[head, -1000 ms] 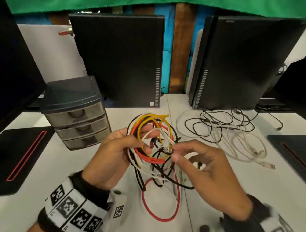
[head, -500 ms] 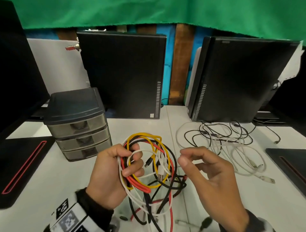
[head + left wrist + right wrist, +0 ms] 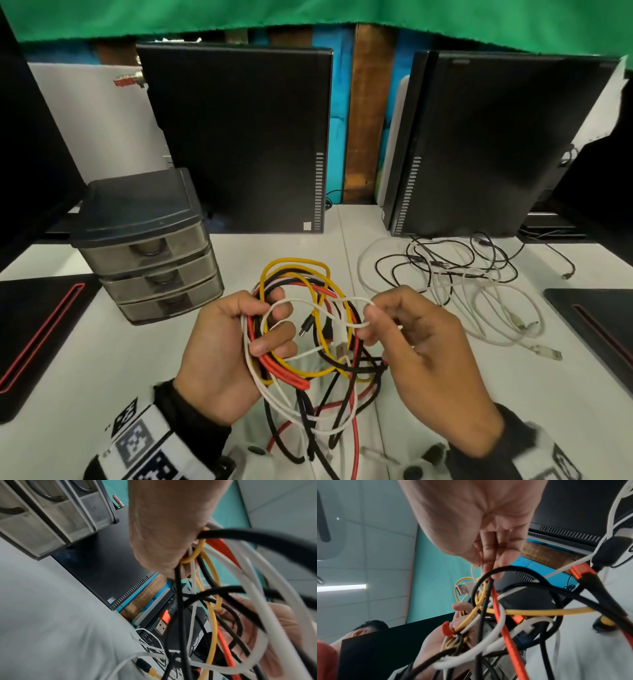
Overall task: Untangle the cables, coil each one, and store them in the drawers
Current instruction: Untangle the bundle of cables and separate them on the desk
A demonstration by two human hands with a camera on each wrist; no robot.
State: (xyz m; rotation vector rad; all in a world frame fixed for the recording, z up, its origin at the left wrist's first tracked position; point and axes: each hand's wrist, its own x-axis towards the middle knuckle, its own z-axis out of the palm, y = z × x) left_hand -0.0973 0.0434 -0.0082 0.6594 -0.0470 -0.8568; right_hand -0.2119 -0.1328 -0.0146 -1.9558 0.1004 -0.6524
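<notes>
Overhead, green cloth; on the white table [image 3: 102, 359], left grip [image 3: 222, 356] clutches the cable tangle [image 3: 308, 346], right grip [image 3: 421, 356] pinches a white strand.

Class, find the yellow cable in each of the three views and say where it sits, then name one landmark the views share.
Head view: yellow cable loops at centre, above and through the left hand.
Left wrist view: it drops from the hand through the right of the frame.
Right wrist view: it runs across the lower centre, below the right hand.
Shared landmark: the orange cable, tangled beside it.
</notes>
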